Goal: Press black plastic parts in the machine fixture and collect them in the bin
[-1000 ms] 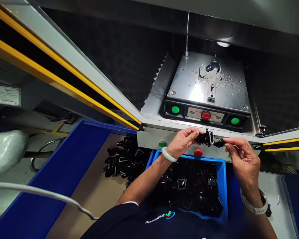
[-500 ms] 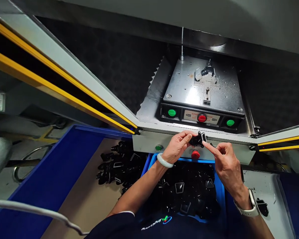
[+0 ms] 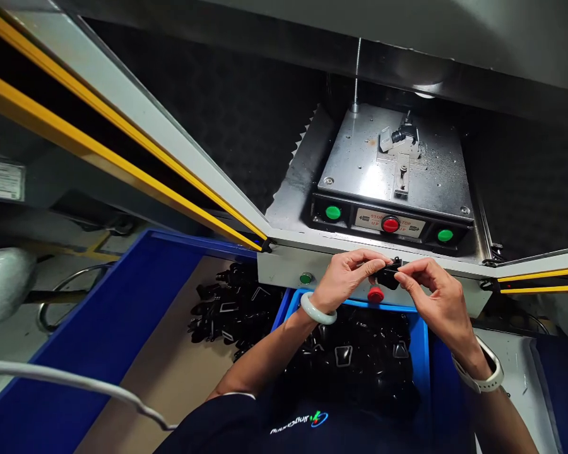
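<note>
The two hands are close together, their fingertips pinching a small black plastic part (image 3: 388,276) between them, just above a red mushroom button (image 3: 375,294). The left hand (image 3: 348,282) wears a pale jade bangle (image 3: 318,309) at the wrist, and the right hand (image 3: 435,297) a white-strapped watch (image 3: 479,367).

Directly below the hands sits a blue plastic bin (image 3: 360,304) heaped with more black parts (image 3: 355,359). To its left, a larger blue tray (image 3: 123,296) with a tan floor holds another loose pile of parts (image 3: 231,302).

Just past the hands stands a pale grey machine front (image 3: 284,265) carrying the red button and a small green lamp (image 3: 305,278). Beyond it lies a scuffed steel plate (image 3: 360,170) with a small metal jig (image 3: 400,142) fixed on it, and a black control strip (image 3: 390,222) with two green buttons and a red one, marked STOP. Yellow-edged guard frames (image 3: 123,161) angle away on both sides, dark textured matting (image 3: 208,107) lines the enclosure, and a white cable (image 3: 76,378) crosses the lower left over the tray.
</note>
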`<control>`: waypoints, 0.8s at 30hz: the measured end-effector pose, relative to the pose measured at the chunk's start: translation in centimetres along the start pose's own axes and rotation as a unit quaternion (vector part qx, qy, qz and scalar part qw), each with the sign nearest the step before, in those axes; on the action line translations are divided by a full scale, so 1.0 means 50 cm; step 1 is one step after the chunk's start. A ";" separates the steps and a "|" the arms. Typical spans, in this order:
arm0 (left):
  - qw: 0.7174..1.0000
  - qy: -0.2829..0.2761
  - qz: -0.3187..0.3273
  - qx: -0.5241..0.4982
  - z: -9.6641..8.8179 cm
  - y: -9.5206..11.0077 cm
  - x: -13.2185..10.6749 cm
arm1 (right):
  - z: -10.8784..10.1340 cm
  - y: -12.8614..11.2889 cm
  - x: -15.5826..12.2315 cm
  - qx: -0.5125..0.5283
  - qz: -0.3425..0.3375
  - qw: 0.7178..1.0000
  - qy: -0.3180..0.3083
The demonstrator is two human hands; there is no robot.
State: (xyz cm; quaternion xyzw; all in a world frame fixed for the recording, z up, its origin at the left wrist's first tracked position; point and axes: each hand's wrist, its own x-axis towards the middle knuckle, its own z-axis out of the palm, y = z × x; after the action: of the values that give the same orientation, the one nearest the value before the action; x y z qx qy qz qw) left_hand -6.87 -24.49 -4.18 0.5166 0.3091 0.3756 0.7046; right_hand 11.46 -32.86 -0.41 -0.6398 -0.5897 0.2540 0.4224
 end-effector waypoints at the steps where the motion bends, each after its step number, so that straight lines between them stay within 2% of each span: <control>1: 1.000 -0.002 0.008 0.016 0.000 0.003 0.002 | 0.004 0.004 0.010 0.006 0.004 1.000 -0.012; 4: 0.996 -0.006 0.050 0.073 -0.005 0.013 0.011 | 0.009 0.017 0.037 0.023 0.021 0.999 -0.029; 7: 0.980 0.001 0.119 0.160 -0.016 0.034 0.027 | 0.000 0.017 0.078 0.027 0.024 0.998 -0.048; 10: 0.958 0.032 0.178 0.220 -0.033 0.073 0.070 | -0.019 -0.004 0.168 0.040 -0.001 0.995 -0.087; 11: 0.955 0.046 0.190 0.225 -0.041 0.088 0.095 | -0.024 -0.013 0.213 0.025 -0.024 0.997 -0.067; 13: 0.952 0.076 0.203 0.217 -0.056 0.117 0.159 | -0.024 -0.027 0.322 -0.053 -0.061 0.996 0.033; 15: 0.954 0.114 0.202 0.192 -0.070 0.140 0.237 | -0.013 -0.034 0.438 -0.137 -0.051 0.980 0.132; 17: 0.958 0.153 0.180 0.164 -0.081 0.158 0.315 | 0.001 -0.037 0.534 -0.165 -0.007 0.973 0.159; 18: 0.960 0.170 0.159 0.154 -0.084 0.166 0.350 | 0.006 -0.041 0.564 -0.167 -0.002 0.974 0.150; 20: 0.962 0.194 0.114 0.152 -0.088 0.182 0.411 | 0.002 -0.052 0.575 -0.177 -0.041 0.977 0.114; 21: 0.962 0.203 0.094 0.156 -0.088 0.190 0.438 | -0.009 -0.058 0.553 -0.186 -0.071 0.975 0.098; 22: 0.962 0.204 0.082 0.163 -0.088 0.195 0.465 | -0.025 -0.062 0.513 -0.193 -0.100 0.972 0.085; 24: 0.952 0.192 0.123 0.205 -0.083 0.199 0.519 | -0.074 -0.058 0.385 -0.215 -0.123 0.967 0.062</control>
State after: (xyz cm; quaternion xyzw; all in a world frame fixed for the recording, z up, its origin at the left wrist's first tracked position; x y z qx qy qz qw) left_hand 1.28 1.42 3.00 0.6023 0.4430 0.4803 0.4586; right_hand 16.31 -15.27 7.27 -0.6523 -0.6772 0.0271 0.3392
